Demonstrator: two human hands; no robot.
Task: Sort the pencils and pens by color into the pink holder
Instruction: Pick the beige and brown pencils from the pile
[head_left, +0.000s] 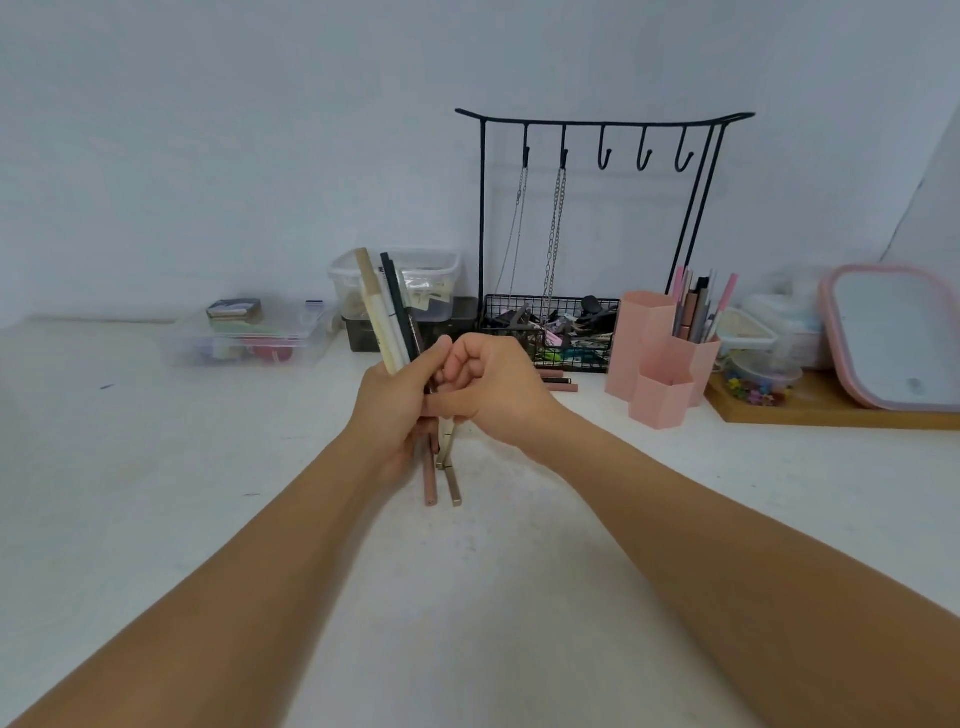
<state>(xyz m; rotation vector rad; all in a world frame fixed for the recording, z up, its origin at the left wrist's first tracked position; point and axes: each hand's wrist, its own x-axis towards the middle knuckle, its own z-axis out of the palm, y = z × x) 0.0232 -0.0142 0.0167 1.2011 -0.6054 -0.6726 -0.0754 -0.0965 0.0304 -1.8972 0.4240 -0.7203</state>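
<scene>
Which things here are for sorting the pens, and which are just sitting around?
For the job:
- bundle of pens, gripped by the left hand
- right hand, pinching one pen
- pink holder
- two pinkish pens on the table

Just lying about:
- black hook stand
- clear tubs
- wire basket

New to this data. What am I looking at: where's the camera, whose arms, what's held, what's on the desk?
There is no robot here. The single picture comes from a wide-angle camera worn on a person's head, looking forward and down, so the two bare arms are the wearer's own. The left hand grips a bundle of pens and pencils, beige, white, black and brown. The right hand pinches at the bundle's middle. On the white table, to the right, stands the pink holder, with pens in only its rear compartment. Behind are a black wire stand with chains and clear storage boxes.
</scene>
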